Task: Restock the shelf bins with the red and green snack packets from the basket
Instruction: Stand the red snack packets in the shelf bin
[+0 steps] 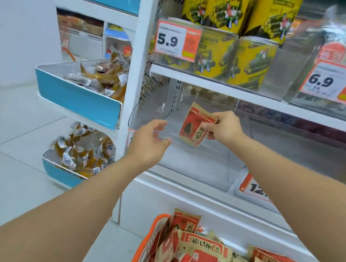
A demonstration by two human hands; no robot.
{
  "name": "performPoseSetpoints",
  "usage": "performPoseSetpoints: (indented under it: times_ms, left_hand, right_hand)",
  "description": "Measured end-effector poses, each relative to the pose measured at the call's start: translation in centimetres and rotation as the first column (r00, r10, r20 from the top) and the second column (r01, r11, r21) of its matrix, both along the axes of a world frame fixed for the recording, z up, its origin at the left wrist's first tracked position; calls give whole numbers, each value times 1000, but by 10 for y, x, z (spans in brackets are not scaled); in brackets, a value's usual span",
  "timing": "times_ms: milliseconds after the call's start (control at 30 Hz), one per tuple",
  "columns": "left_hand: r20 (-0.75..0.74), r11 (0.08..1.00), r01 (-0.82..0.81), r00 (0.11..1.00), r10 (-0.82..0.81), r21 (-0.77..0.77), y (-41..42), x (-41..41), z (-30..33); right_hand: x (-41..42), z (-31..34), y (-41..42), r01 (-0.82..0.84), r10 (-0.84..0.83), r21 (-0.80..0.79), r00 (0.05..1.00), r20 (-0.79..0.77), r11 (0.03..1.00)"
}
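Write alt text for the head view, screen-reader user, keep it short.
The right hand holds a red snack packet upright inside an empty clear shelf bin, while the open left hand reaches toward the bin's front edge. Below, an orange basket is full of matching red packets.

Two bare arms, nothing worn

Both forearms show uncovered from the bottom corners up to the wrists: no sleeves, watch, bracelet or gloves. The left hand (pixel 148 143) and right hand (pixel 226 128) carry no rings; nails look short and plain.
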State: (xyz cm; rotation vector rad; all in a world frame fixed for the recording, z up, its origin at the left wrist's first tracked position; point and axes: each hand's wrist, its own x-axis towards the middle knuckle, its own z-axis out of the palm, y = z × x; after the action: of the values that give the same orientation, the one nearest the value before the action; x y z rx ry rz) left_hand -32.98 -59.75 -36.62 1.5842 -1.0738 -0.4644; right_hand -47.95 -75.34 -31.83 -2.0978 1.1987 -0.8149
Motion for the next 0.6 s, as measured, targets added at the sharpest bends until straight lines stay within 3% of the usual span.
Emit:
performPoseSetpoints:
  times_ms: [100,167,367,600]
  left_hand:
    - [-12,999,-33,999,33,-6,-2,16,-4]
    - [13,997,-67,998,68,-23,-5,27,-10]
    - [140,996,-89,986,89,-3,-8,44,-25]
    - [107,990,-142,984,141,3,-18,38,-25]
  right_hand:
    - [42,-9,-37,1,-11,218,999,42,976]
    - [71,-17,-66,-17,3,257,998,58,966]
    - [140,-34,-139,-7,9,105,1000,-14,994]
    - [161,-76,-145,30,-25,67,996,-80,997]
